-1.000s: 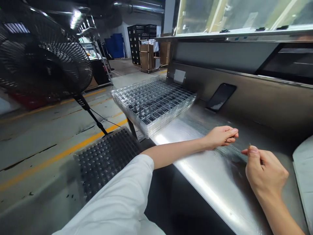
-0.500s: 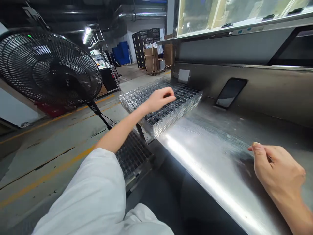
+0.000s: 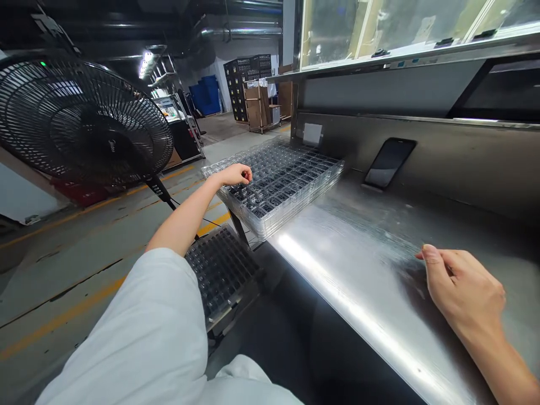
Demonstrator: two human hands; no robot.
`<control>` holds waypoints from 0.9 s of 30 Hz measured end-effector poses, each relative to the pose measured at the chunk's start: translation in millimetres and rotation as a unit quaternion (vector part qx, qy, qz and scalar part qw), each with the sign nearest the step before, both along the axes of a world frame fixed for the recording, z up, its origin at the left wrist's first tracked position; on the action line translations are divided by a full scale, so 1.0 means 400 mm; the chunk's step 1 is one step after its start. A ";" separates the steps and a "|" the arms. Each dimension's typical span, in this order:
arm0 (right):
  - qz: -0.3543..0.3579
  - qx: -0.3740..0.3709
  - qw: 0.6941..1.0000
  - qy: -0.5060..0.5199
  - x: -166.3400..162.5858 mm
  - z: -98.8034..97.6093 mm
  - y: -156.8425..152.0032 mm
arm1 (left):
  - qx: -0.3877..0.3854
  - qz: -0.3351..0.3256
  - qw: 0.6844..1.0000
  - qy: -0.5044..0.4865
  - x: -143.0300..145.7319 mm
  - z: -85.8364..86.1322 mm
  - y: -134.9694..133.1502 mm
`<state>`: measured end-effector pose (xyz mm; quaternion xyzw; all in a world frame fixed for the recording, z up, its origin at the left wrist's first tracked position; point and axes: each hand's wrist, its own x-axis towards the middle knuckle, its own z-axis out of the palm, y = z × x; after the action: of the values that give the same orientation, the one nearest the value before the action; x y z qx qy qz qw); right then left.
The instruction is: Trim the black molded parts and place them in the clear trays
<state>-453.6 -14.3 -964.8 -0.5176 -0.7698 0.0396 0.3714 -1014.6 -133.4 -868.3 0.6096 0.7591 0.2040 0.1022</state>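
Observation:
My left hand [image 3: 237, 174] is over the left part of a stack of clear plastic trays [image 3: 291, 203], its fingers curled inward. What they hold, if anything, is hidden. Small dark parts fill many pockets of the top tray; pockets toward its far left look clearer. My right hand [image 3: 466, 287] hovers at the right above the metal bench [image 3: 337, 253], thumb pressed against the bent fingers. Nothing I can name shows in that pinch.
A phone [image 3: 390, 163] leans against the bench's back panel. Below the stack, another tray of dark parts [image 3: 223, 270] sits lower down, beside the bench. A black standing fan [image 3: 84, 124] is at the left. Boxes and dark crates [image 3: 248, 79] stand farther back.
My left hand has moved left and slightly down across the top tray. My right hand keeps its pinch, while the whole view has shifted slightly.

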 end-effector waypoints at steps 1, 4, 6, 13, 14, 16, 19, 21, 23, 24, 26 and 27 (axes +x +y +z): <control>0.002 -0.004 1.000 0.001 0.001 -0.002 0.000 | 0.005 0.006 1.000 0.008 0.002 0.002 0.000; 0.009 -0.018 1.000 0.004 0.005 -0.009 0.001 | 0.014 0.029 0.999 0.037 0.011 0.014 -0.003; 0.012 -0.018 1.000 0.008 0.005 -0.014 0.004 | 0.016 0.044 0.997 0.055 0.018 0.025 -0.005; 0.041 0.022 0.998 0.042 -0.004 -0.024 -0.009 | 0.122 0.041 0.985 0.117 0.114 0.067 0.012; 0.044 0.025 0.998 0.043 -0.006 -0.025 -0.014 | 0.149 0.021 0.980 0.129 0.152 0.072 0.024; 0.056 0.026 0.997 0.041 -0.011 -0.024 -0.020 | 0.216 -0.036 0.964 0.147 0.251 0.077 0.053; 0.062 0.014 0.997 0.032 -0.012 -0.024 -0.021 | 0.300 -0.162 0.931 0.131 0.448 0.064 0.092; 0.050 0.010 0.998 0.024 -0.006 -0.025 -0.021 | 0.325 -0.230 0.914 0.078 0.593 0.039 0.121; 0.032 0.012 0.999 0.010 0.005 -0.030 -0.017 | 0.341 -0.236 0.910 0.004 0.726 0.002 0.170; 0.026 0.015 1.000 -0.001 0.011 -0.033 -0.012 | 0.338 -0.217 0.915 -0.032 0.783 -0.019 0.202; 0.021 0.031 0.999 -0.032 0.021 -0.040 0.003 | 0.284 -0.160 0.942 -0.079 0.868 -0.065 0.277; 0.022 0.043 0.998 -0.051 0.024 -0.043 0.013 | 0.244 -0.144 0.955 -0.086 0.897 -0.088 0.314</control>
<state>-444.0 -9.0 -982.2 -0.4856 -0.7998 -0.0114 0.3526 -655.9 -7.6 -903.3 0.6989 0.5786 0.4181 0.0438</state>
